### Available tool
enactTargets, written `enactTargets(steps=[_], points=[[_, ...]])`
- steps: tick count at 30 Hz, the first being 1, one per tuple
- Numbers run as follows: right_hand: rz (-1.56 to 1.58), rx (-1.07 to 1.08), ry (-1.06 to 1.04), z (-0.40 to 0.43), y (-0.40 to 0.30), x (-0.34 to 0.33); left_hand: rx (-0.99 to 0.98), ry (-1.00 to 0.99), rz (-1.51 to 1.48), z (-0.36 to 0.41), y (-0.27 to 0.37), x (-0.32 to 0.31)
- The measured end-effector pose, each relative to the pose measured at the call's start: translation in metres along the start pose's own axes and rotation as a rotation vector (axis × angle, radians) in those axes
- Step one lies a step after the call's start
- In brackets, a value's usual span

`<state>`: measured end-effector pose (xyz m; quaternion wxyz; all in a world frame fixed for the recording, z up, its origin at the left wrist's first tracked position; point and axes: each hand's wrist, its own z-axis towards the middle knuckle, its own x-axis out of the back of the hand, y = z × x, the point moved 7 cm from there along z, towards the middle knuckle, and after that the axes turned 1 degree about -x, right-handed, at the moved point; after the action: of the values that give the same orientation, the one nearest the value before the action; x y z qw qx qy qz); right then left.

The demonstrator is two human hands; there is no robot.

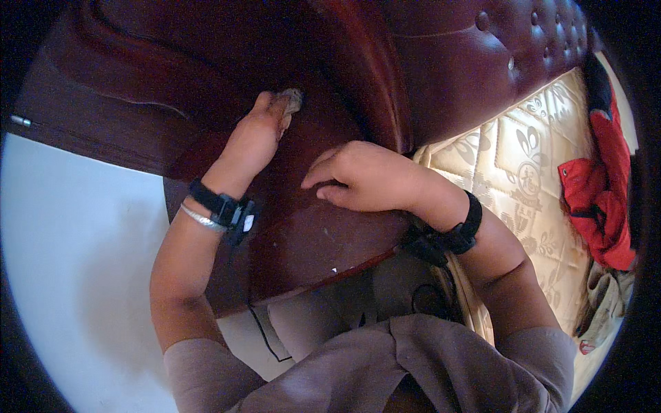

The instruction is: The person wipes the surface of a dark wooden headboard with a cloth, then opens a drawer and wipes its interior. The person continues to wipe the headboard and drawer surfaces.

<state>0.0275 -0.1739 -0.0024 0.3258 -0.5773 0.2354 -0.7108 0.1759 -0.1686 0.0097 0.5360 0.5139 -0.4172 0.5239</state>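
Note:
My left hand (pixel 263 126) is closed on a crumpled greyish cloth (pixel 293 101), which it holds against or just over a dark red, glossy surface (pixel 310 237) that looks like a bedside cabinet or part of the bed frame. Lower and to the right, my right hand (pixel 356 175) hovers over or rests on the same surface, its fingers loosely bent and apart, with nothing seen in it. Both wrists carry black straps with small devices, and a silver bangle sits on the left one. A small white speck (pixel 334 270) lies near the surface's front edge.
A button-tufted dark red headboard (pixel 465 67) rises behind a cream patterned mattress (pixel 496 155) at the right. Red clothing (pixel 594 206) and a greyish-beige cloth (pixel 604 302) lie at its far side. A pale wall (pixel 62 232) stands at the left. A black cable (pixel 265 330) hangs below the surface.

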Motion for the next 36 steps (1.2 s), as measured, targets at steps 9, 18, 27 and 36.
enactTargets(steps=[9,18,27,36], points=[[-0.359,-0.059,0.157,-0.009,0.003,-0.01,0.024,-0.061,0.511,0.065,0.005,-0.027],[-0.384,0.036,-0.134,-0.022,-0.018,-0.012,-0.334,0.149,0.027,0.03,0.041,-0.007],[-0.028,0.062,-0.178,-0.033,-0.054,0.03,-0.357,-0.121,-0.263,-0.079,0.103,0.005],[0.54,-0.101,0.79,-0.057,-0.038,0.133,0.042,0.074,-0.364,-0.03,0.035,0.038]])
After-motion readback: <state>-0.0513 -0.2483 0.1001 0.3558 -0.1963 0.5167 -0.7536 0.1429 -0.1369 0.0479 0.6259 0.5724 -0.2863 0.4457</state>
